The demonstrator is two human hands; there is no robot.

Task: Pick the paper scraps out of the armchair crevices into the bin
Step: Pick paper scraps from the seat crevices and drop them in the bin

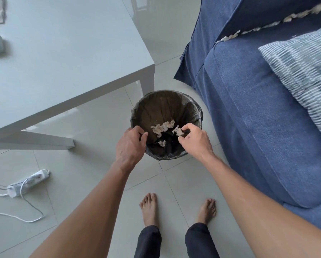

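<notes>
A round bin [167, 98] lined with a dark bag stands on the floor between the table and the blue armchair [249, 116]. Several crumpled paper scraps [162, 128] lie inside it. My left hand [130, 144] hovers over the bin's near left rim, fingers curled, nothing visible in it. My right hand [195, 138] is over the near right rim, its fingertips pinching a pale paper scrap [177, 131]. More paper scraps [230, 36] line the crevice between the armchair's seat cushion and its arm at the upper right.
A pale grey table [63, 62] stands at the left, its corner and leg close to the bin. A white power strip [28, 182] with cables lies on the tiled floor at lower left. A striped cushion [304, 75] rests on the seat. My bare feet stand below the bin.
</notes>
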